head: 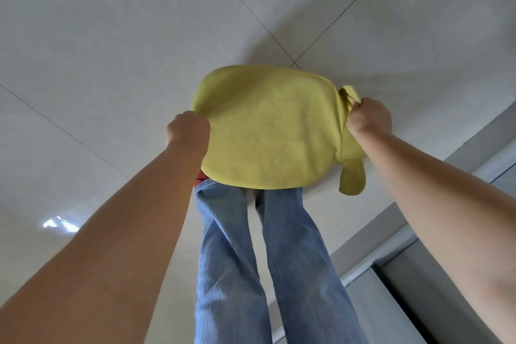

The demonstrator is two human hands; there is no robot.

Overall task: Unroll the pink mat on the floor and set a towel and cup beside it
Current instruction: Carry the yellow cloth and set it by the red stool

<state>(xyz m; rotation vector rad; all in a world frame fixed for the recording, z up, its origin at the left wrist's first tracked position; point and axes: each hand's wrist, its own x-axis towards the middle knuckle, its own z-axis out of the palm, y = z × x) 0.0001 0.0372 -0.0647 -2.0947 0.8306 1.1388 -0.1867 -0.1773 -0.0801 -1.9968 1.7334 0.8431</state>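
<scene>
Both hands hold a yellow towel (pixel 268 131) stretched in the air above pale floor tiles (pixel 111 36): left hand (pixel 188 130) grips one edge, right hand (pixel 368 117) bunches the other. Blue jeans (pixel 231 246) stand below; a grey door frame (pixel 391 254) runs along the right.

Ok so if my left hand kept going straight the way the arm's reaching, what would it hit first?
Apart from the yellow towel that the left hand already grips, probably just the tiled floor below. Nothing else shows in that line, though depth is hard to judge.
</scene>
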